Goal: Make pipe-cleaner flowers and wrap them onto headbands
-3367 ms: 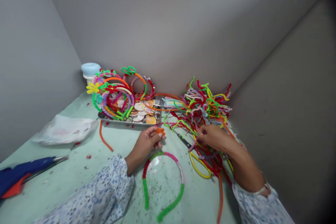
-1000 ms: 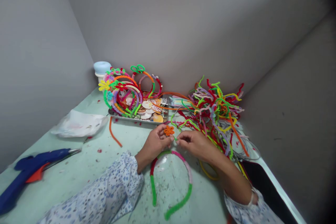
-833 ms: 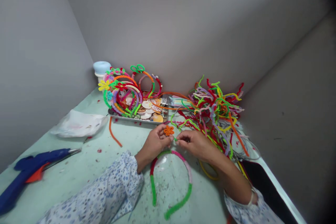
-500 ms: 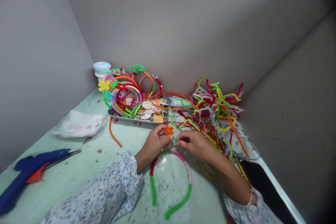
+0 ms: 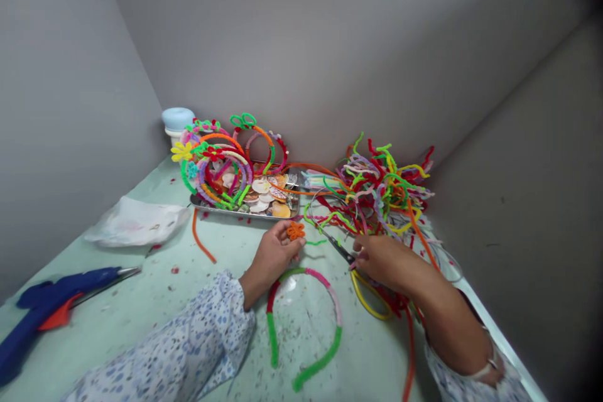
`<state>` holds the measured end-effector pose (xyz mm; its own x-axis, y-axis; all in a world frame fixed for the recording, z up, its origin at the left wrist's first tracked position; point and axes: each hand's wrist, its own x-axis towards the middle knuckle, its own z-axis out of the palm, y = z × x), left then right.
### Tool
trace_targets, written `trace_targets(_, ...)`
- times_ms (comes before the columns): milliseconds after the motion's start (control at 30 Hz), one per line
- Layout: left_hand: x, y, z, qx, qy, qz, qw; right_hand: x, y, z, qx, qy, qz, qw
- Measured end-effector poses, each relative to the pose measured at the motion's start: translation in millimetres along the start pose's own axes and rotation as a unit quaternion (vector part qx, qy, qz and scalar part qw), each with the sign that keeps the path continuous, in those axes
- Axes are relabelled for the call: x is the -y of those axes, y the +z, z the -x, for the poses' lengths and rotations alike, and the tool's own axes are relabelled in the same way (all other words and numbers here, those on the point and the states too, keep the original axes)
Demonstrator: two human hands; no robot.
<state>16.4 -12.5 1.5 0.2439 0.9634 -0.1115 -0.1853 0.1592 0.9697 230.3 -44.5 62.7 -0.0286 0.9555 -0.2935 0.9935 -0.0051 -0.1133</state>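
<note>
Left fingers still pinch the orange flower; right fingers, grip unclear, moved from green stem to scissors.

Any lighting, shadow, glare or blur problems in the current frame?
Head view: lighting soft and uneven, with a paler diagonal band on the back wall; head view: dark corner at upper right; head view: whitish glare patch inside the headband; head view: faint shadow below the green strip by the left hand; head view: fine detail soft, cause unclear.

Gap between left hand and scissors; green stem juts in
</note>
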Motion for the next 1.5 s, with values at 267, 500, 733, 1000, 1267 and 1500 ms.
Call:
trace_targets(267, -3, 0.3, 0, -0.035, 0.010, 0.022, 0.999, 14, 7, 6, 0.054, 0.040, 0.081, 0.994)
trace_targets(500, -5, 0.5, 0, -0.051, 0.013, 0.006, 0.999, 21, 9, 8, 0.066, 0.037, 0.077, 0.994)
trace_targets(733, -5, -0.1, 0, -0.058, 0.014, 0.006, 0.998, 26, 14, 8, 0.052, 0.041, 0.079, 0.995)
trace_targets(1000, -1, -0.9, -2, -0.058, 0.023, 0.013, 0.998, 28, 23, 8, 0.008, 0.037, 0.101, 0.994)
trace_targets(1267, 0, 0.1, -2, -0.055, 0.021, 0.002, 0.998, 21, 21, 3, -0.016, 0.054, 0.104, 0.993)
trace_targets(1500, 2, 0.3, -2, -0.050, 0.016, 0.012, 0.999, 8, 15, 2, -0.025, 0.059, 0.100, 0.993)
